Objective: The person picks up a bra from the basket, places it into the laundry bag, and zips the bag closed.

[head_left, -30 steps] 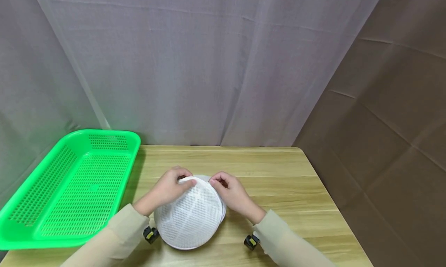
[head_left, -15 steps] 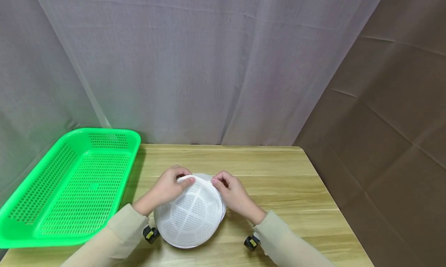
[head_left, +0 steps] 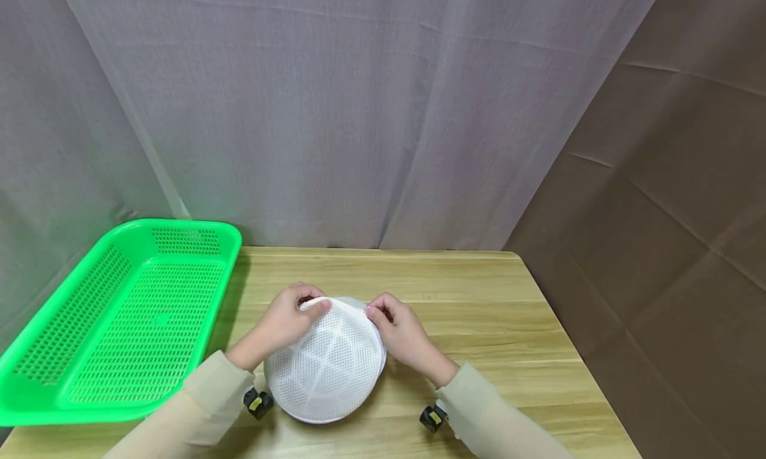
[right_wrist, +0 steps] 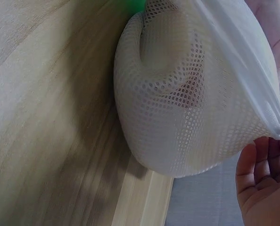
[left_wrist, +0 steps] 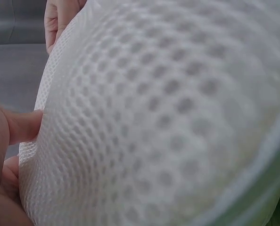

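A round white mesh laundry bag (head_left: 326, 372) stands over the table in front of me, its netted face towards the head camera. My left hand (head_left: 288, 320) grips its upper left rim, the thumb lying on the near face. At the upper right, my right hand (head_left: 405, 332) pinches the seam between thumb and fingers. In the right wrist view, a smooth white band runs down the mesh bag (right_wrist: 163, 117) to the fingertips of the right hand (right_wrist: 267, 188). Whether these fingers hold a zip pull is hidden. Mesh fills most of the left wrist view.
A green plastic basket (head_left: 206, 326) with slotted walls stands to the left on the wooden table (head_left: 467, 299). Grey curtain (head_left: 311, 113) hangs behind the table, and brown cloth (head_left: 670, 233) on the right. Small black cameras sit at both wrists.
The left hand has shifted slightly left and up with the rim. My right hand has moved slightly right, and the top seam between the hands is drawn a little wider.
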Tool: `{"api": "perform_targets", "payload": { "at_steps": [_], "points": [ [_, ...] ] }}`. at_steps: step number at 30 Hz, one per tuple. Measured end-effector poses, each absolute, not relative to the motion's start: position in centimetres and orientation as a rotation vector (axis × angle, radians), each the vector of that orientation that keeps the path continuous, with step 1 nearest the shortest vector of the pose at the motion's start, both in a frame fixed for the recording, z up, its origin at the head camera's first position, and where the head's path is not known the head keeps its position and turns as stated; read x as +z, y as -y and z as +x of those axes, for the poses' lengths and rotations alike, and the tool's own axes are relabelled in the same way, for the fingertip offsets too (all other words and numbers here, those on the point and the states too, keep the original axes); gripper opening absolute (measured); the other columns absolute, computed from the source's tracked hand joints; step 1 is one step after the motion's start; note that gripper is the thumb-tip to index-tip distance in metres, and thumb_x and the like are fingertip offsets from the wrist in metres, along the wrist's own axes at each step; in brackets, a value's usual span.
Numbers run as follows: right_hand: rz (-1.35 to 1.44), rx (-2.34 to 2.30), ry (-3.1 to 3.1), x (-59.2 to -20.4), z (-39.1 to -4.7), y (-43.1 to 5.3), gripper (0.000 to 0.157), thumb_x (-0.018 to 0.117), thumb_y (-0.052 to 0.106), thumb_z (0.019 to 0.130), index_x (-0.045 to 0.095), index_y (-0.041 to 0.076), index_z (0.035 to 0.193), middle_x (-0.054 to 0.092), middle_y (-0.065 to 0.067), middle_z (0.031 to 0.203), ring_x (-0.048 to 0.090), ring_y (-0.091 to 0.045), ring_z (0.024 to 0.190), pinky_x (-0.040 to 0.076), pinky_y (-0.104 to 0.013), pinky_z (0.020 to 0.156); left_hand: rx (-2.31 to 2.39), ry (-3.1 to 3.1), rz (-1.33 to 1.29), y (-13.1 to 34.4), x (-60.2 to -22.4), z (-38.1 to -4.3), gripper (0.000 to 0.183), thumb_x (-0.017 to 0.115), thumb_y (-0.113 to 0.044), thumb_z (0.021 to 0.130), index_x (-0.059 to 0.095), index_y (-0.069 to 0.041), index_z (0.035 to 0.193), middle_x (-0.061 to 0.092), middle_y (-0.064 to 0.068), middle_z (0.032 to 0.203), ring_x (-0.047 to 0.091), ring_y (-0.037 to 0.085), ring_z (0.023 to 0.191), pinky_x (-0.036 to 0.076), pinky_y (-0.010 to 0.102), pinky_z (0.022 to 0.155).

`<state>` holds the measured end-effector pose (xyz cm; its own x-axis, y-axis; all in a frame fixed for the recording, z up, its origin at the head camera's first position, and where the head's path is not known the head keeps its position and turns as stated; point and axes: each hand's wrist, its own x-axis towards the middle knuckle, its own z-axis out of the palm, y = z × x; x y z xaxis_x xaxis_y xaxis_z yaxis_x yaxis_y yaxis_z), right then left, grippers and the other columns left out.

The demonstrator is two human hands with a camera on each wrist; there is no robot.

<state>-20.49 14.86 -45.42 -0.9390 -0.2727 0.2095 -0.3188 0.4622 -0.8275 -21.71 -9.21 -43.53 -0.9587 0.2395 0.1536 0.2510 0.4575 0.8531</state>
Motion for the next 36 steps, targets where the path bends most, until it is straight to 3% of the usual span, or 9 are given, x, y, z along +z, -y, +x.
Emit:
{"api": "perform_targets", "payload": {
  "at_steps": [6,13,19,28,36],
  "points": [
    [0.524,1.497,2.640,-45.44,-20.47,-15.07,0.009,0.056,0.019,0.099,0.061,0.014,0.093,0.063,0.005,0.088,0.059,-0.018,0.080,0.050,-0.028,0.068,-1.595,2.651,-0.379,9.63,-43.64,-21.93,0.009,0.068,-0.020,0.091,0.067,-0.011,0.091,0.063,0.004,0.097,0.057,0.022,0.098,0.043,0.046,0.093],
    [0.518,1.527,2.634,-45.44,-20.43,-15.12,0.009,0.055,0.018,0.099,0.060,0.013,0.094,0.062,0.003,0.087,0.061,-0.024,0.082,0.050,-0.029,0.069,-1.633,2.623,-0.284,9.80,-43.79,-22.10,0.013,0.068,-0.021,0.091,0.069,-0.008,0.095,0.064,0.005,0.095,0.057,0.020,0.092,0.043,0.038,0.086],
    [0.501,1.565,2.620,-45.50,-20.42,-15.31,0.009,0.055,0.016,0.099,0.060,0.011,0.093,0.062,0.002,0.085,0.061,-0.017,0.081,0.054,-0.033,0.071,-1.707,2.588,-0.173,10.14,-44.07,-22.38,0.016,0.067,-0.021,0.091,0.069,-0.007,0.097,0.064,0.005,0.094,0.055,0.020,0.090,0.043,0.035,0.082],
    [0.496,1.585,2.615,-45.47,-20.40,-15.32,0.008,0.055,0.013,0.099,0.060,0.011,0.093,0.062,0.001,0.085,0.061,-0.015,0.080,0.054,-0.042,0.074,-1.717,2.589,-0.170,10.14,-43.89,-22.26,0.016,0.067,-0.022,0.091,0.069,-0.006,0.096,0.064,0.005,0.093,0.055,0.021,0.089,0.042,0.035,0.081],
    [0.446,1.585,2.606,-45.02,-20.26,-14.95,0.010,0.053,0.014,0.100,0.060,0.009,0.094,0.061,-0.001,0.085,0.061,-0.016,0.081,0.054,-0.038,0.074,-1.556,2.602,-0.249,9.91,-43.64,-22.30,0.015,0.067,-0.021,0.091,0.069,-0.007,0.094,0.063,0.008,0.095,0.057,0.023,0.090,0.044,0.039,0.083]
  ]
}}
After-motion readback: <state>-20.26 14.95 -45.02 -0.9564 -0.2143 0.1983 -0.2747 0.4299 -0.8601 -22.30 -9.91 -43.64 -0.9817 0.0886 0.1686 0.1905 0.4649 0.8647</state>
